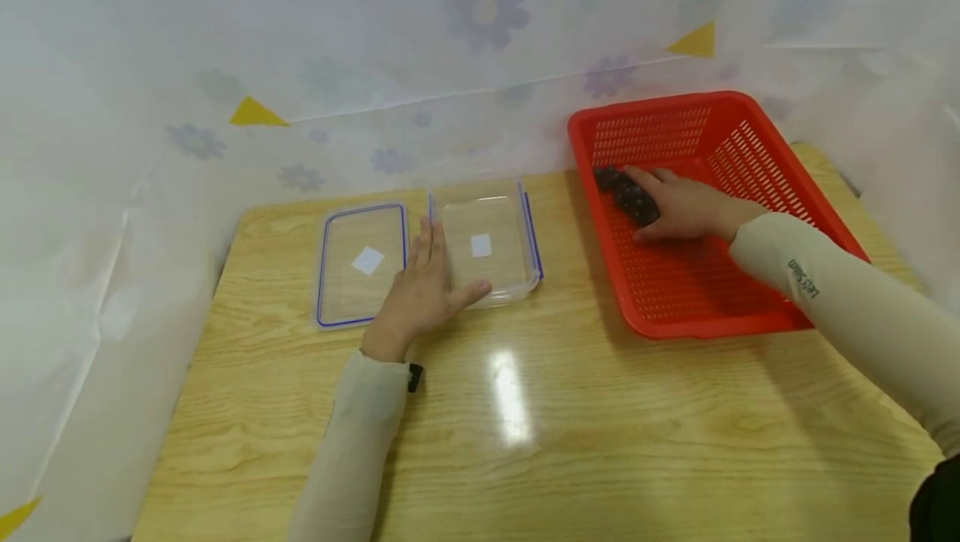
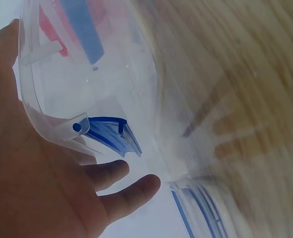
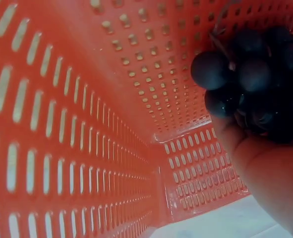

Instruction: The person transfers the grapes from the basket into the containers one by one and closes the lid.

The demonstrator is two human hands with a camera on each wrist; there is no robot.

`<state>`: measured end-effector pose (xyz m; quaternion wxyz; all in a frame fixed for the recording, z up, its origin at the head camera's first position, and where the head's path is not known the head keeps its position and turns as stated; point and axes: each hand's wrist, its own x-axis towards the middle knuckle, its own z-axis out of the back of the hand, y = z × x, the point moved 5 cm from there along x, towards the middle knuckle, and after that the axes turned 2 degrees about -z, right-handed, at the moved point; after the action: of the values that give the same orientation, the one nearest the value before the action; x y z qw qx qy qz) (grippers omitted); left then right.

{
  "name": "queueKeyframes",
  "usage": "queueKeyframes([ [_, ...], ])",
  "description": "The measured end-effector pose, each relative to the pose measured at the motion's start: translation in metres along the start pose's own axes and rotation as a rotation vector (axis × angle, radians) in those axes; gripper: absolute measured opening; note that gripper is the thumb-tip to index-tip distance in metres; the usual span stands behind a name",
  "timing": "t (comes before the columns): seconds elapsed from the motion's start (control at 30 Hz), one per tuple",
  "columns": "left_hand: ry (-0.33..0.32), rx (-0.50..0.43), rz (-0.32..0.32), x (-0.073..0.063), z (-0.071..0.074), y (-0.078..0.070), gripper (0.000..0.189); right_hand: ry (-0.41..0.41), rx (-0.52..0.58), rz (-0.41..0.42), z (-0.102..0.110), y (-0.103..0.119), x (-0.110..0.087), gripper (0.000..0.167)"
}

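**Right hand on the grapes, left hand against the clear container**

In the head view, your right hand [image 1: 686,207] grips the dark grapes [image 1: 636,198] inside the red basket [image 1: 712,329], near its left wall. Your left hand [image 1: 420,288] has its fingers straight and thumb spread, touching the left side of the clear container [image 1: 495,271]; the blue-edged lid [image 1: 352,300] lies just beside it.

Your right wrist view adds what the head view loses: separate round berries and a thin stem [image 3: 219,42], though the bunch hides your fingertips. Your left wrist view alone shows the near blue flap [image 2: 109,134] swung out from the container's rim, and your hand mirrored in the tabletop.

You work on a glossy, wood-grained table [image 1: 570,442] with a bright streak of glare. Behind it hangs a pale flower-printed sheet [image 1: 390,67] bearing yellow triangles [image 1: 255,112].
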<state>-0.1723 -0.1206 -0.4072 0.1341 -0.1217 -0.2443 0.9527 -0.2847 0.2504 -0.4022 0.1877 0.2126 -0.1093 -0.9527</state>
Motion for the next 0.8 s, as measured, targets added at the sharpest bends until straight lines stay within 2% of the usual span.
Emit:
queueKeyframes([
  [0.33,-0.006,-0.027,-0.010,-0.0016,0.0011,0.0006,0.118,-0.002,0.040,-0.036,0.0026,0.0054,0.0028,0.098],
  [0.8,-0.010,-0.018,-0.001,-0.0002,0.0020,0.0016,0.116,-0.056,-0.024,0.013,0.0100,0.0042,0.0073,0.088],
])
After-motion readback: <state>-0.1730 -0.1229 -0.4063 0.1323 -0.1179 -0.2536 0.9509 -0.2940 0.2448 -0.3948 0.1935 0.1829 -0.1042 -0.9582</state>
